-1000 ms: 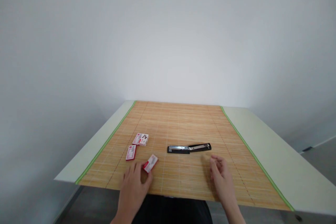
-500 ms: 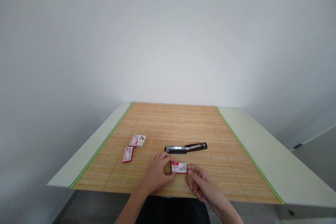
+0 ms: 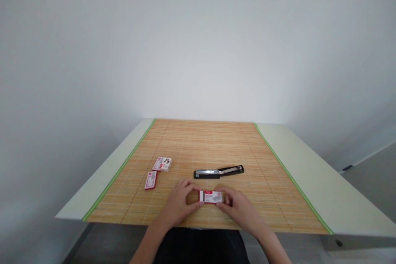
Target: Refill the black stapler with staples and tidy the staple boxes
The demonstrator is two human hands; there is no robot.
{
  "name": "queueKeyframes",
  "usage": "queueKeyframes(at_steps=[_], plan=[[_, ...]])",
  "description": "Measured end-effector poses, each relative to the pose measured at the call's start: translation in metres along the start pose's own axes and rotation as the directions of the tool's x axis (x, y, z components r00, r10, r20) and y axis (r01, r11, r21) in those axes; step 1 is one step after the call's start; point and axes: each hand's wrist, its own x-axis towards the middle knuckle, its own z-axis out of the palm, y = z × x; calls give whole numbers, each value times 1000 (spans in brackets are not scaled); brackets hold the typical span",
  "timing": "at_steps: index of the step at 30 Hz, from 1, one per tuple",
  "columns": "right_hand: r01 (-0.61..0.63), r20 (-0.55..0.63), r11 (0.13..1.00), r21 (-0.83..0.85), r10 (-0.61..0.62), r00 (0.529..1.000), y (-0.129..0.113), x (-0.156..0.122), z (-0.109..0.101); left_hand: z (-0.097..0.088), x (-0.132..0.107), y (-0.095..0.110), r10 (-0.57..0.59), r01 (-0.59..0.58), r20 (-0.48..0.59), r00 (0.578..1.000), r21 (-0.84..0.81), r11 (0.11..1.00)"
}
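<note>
Both hands pinch 1 small red-and-white box (image 3: 210, 196): left hand (image 3: 179, 203) on its left end, right hand (image 3: 239, 208) on its right. Just beyond the fingers lies an open black stapler (image 3: 218, 171); 2 more boxes (image 3: 162, 164) left.

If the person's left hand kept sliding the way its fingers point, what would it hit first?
The left hand points right, at the small red-and-white box it already grips at one end. Just past the box is the right hand, holding the other end. The black stapler lies farther back, probably off that line.
</note>
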Motion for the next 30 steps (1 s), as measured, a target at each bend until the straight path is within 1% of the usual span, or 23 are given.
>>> queueKeyframes(at_steps=[5,8,10,12,14,17,19,20,26,28,30], plan=[[-5,-1,997,-80,5,1000,14,-6,-18,-4,-4,-6,-17,18,-10,1000,31,999],[12,9,992,-124,-11,1000,12,-7,-24,-1,-5,-7,-14,15,-22,1000,57,998],[10,3,988,-152,-10,1000,1,-4,-24,1,-5,-8,-11,12,-25,1000,66,998],[18,4,981,-192,-17,1000,-17,2,-20,2,-5,-8,0,3,-31,1000,68,998],[59,45,961,-270,-48,998,-36,9,-15,2,-6,-8,10,-7,-39,999,69,998],[116,120,875,-471,-67,990,-59,21,-5,2,-6,-8,13,-10,-39,999,71,997],[124,140,808,-575,-52,989,-66,28,2,1,-6,-7,12,-10,-31,999,68,998],[126,147,789,-602,-46,988,-68,31,5,1,-6,-7,11,-9,-27,1000,66,998],[157,196,778,-609,-45,980,-68,47,17,2,-6,-5,10,-8,-39,999,65,998],[165,203,787,-594,-52,978,-70,50,15,2,-6,-6,12,-10,-40,999,59,998],[167,200,799,-578,-59,978,-70,50,8,2,-6,-6,10,-8,-36,999,55,998]])
